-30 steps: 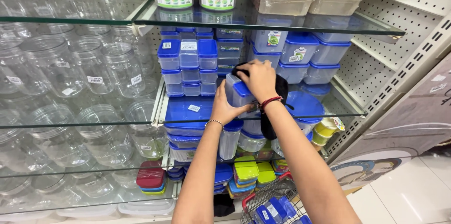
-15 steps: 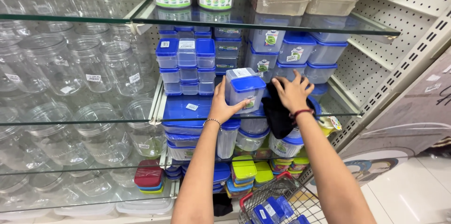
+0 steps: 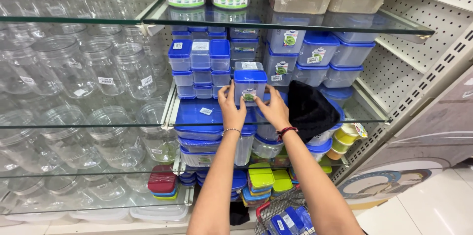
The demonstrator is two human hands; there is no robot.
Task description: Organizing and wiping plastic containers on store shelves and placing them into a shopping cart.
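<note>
item held: clear tub with blue lid [image 3: 250, 87], upright, above the middle glass shelf [image 3: 148, 125], at the centre of the view.
left hand [image 3: 231, 107]: pressed flat on the tub's 9 o'clock side, fingers closed against its wall.
right hand [image 3: 272, 109]: pressed on the tub's 3 o'clock side, thumb reaching under its front; together the two hands clamp the tub.
neighbours at 10 o'clock: stack of small blue-lidded boxes [image 3: 199, 67], just beside the tub.
neighbours at 2 o'clock: larger blue-lidded containers [image 3: 315, 55], stacked two high, near.
item at 3 o'clock: black cloth [image 3: 310, 109], draped over tubs, just beside the right wrist.
item at 9 o'clock: glass jars [image 3: 88, 72], well apart.
item at 6 o'clock: red basket [image 3: 286, 213] holding blue-lidded tubs, below the forearms.
risk, judged: a sideways nudge could topple the small stack at 10 o'clock.
risk, judged: smooth plastic held only by side pressure may slip and drop onto the shelf or basket.
risk, judged: the right wrist could drag the cloth off its perch.
</note>
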